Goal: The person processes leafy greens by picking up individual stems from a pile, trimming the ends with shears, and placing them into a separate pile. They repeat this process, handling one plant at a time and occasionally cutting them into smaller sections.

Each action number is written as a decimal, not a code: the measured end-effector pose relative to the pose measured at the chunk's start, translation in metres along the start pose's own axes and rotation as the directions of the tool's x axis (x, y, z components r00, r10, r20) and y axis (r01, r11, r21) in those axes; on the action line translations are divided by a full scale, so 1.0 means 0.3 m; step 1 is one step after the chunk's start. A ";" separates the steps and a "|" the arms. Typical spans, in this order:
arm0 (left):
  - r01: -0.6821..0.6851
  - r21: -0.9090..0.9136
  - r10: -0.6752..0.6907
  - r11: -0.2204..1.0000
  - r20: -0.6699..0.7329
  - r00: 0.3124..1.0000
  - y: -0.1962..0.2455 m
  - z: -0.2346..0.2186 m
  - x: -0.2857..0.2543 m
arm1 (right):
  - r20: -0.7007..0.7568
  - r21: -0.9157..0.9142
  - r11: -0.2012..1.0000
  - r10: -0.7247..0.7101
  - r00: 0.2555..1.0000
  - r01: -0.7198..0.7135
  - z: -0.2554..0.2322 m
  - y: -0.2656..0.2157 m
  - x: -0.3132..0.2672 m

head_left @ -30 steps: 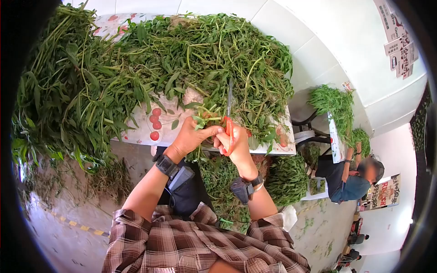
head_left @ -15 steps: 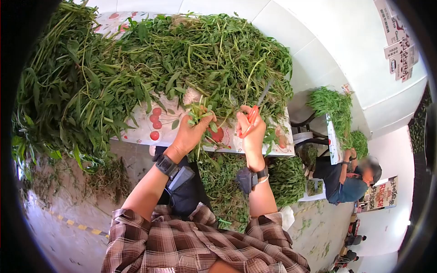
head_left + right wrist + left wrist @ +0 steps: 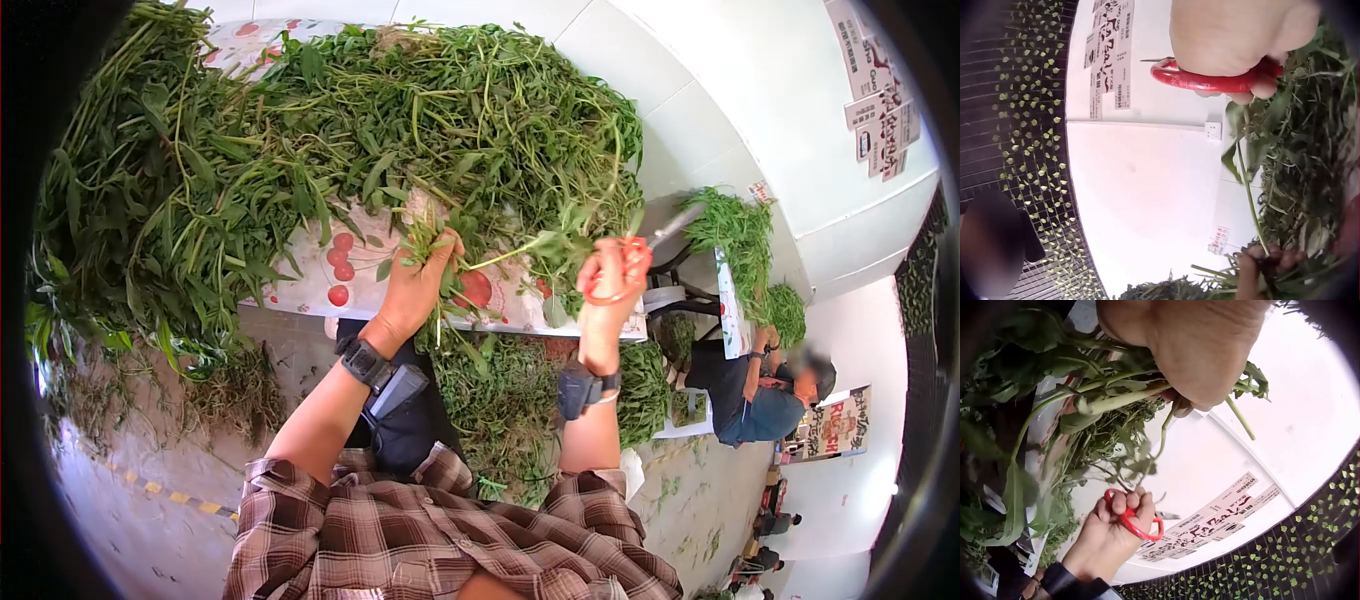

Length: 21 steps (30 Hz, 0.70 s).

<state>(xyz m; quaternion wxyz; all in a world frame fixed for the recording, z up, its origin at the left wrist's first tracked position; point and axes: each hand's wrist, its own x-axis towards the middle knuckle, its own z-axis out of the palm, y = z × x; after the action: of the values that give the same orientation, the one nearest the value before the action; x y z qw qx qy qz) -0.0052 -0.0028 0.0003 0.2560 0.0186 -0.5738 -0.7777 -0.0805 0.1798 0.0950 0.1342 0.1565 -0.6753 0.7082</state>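
The left hand (image 3: 413, 295) curls round a leafy bunch (image 3: 421, 243); the right hand (image 3: 604, 300), curled round red scissors (image 3: 634, 262), has moved farther right, a stem (image 3: 1250, 200) between them.

Heaped greens (image 3: 420, 120) block far worktop (image 3: 515, 302); bare strip between left hand (image 3: 415, 290) and right hand (image 3: 608, 290), crossed by stem (image 3: 510, 254); blurred scissors (image 3: 635, 262) apparently jut rightward.
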 end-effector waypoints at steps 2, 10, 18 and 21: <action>0.009 -0.052 -0.010 0.999 -0.013 1.000 -0.003 0.004 -0.002 | -0.101 0.035 0.996 -0.078 0.992 0.082 -0.029 -0.047 0.005; -0.069 -0.085 0.068 0.994 -0.009 0.998 -0.003 0.009 0.004 | -0.262 0.195 0.971 -0.084 0.962 0.138 -0.237 -0.144 -0.022; 0.029 -0.112 -0.036 0.993 -0.054 0.998 0.017 0.016 -0.009 | -0.145 0.194 0.980 -0.022 0.989 0.050 -0.252 -0.178 -0.140; 0.071 -0.081 -0.074 0.994 -0.040 0.996 0.000 0.007 -0.005 | -0.136 0.228 0.973 -0.013 0.991 0.045 -0.253 -0.189 -0.180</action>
<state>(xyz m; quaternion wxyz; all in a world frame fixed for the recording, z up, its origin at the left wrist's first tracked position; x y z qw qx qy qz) -0.0046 -0.0004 0.0007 0.2406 0.0460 -0.5358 -0.8080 -0.0115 0.2597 0.1222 0.1703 0.1332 -0.5756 0.7886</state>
